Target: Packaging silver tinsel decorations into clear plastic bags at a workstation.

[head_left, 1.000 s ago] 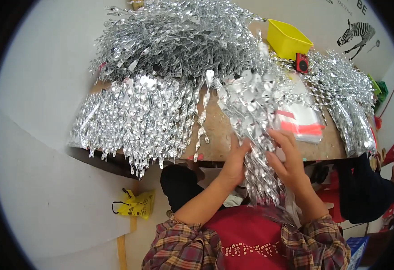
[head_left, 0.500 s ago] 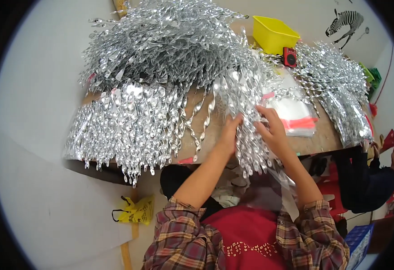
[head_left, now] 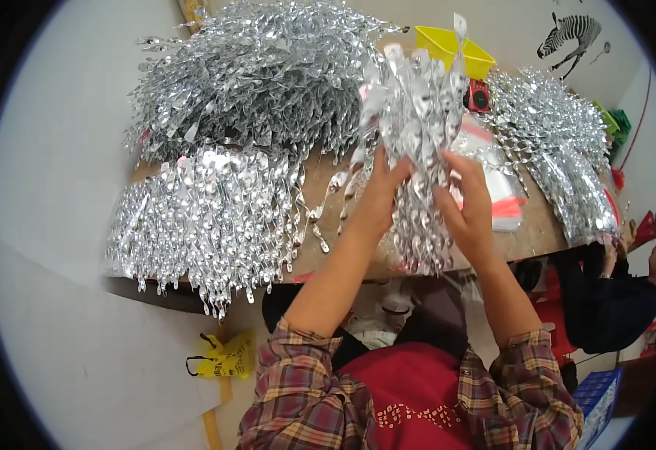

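A bundle of twisted silver foil strips [head_left: 422, 112] stands raised between my hands over the front of the table. My left hand [head_left: 377, 196] grips its left side, with the thumb across the strips. On the other side, my right hand [head_left: 469, 210] has its fingers and thumb curved round the bundle's edge. The strips' lower ends hang near the table edge. Left of my hands, a wide row of similar foil strips [head_left: 208, 217] drapes over the edge. Behind it rises a large heap of silver spirals [head_left: 260, 82].
Clear plastic bags with red-orange bands [head_left: 506, 206] lie right of my hands. Farther back are a yellow bin [head_left: 454, 51] and a small red device [head_left: 478, 96]. More foil strips [head_left: 560, 142] cover the right side, where another person [head_left: 605, 300] sits. A yellow bag [head_left: 227, 356] hangs below left.
Both hands have lifted the bundle, so its top now stands higher and partly covers the yellow bin. Its lower ends have risen from below the table edge.
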Action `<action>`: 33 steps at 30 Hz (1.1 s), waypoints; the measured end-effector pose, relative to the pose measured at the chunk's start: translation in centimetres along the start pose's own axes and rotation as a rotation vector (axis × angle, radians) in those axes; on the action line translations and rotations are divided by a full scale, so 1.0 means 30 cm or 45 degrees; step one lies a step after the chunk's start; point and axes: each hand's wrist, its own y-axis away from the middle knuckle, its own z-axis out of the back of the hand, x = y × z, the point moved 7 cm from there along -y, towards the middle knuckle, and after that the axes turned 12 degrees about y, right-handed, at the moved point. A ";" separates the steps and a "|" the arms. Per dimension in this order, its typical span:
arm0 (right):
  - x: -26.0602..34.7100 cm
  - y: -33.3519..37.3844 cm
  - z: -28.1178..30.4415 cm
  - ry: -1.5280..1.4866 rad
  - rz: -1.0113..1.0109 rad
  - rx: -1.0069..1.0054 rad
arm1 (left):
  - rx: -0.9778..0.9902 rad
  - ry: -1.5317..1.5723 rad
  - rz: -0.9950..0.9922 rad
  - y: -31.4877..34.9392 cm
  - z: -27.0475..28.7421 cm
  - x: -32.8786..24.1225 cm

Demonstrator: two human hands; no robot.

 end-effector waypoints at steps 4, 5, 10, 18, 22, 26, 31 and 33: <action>0.064 -0.136 0.062 0.050 0.130 -0.091 | 0.143 -0.046 -0.074 -0.079 -0.127 -0.127; 0.076 -0.162 0.069 0.054 0.176 -0.108 | 0.166 -0.049 -0.091 -0.091 -0.143 -0.151; 0.138 -0.217 0.103 0.193 0.384 -0.191 | 0.157 -0.106 -0.188 -0.112 -0.193 -0.216; 0.127 -0.332 0.149 -0.063 0.322 -0.218 | 0.336 -0.365 -0.403 -0.140 -0.381 -0.398; 0.069 -0.219 0.082 -0.777 0.018 -0.229 | 0.317 -0.711 -0.553 -0.041 -0.293 -0.388; -0.027 -0.091 0.014 -1.176 -0.274 -0.229 | 0.225 -0.586 -0.443 0.057 -0.212 -0.284; -0.195 -0.023 -0.065 -1.305 -0.484 -0.192 | 0.317 -0.719 -0.421 0.076 -0.145 -0.261; -0.222 -0.022 -0.081 -1.390 -0.606 -0.174 | 0.199 -0.878 -0.403 0.094 -0.106 -0.266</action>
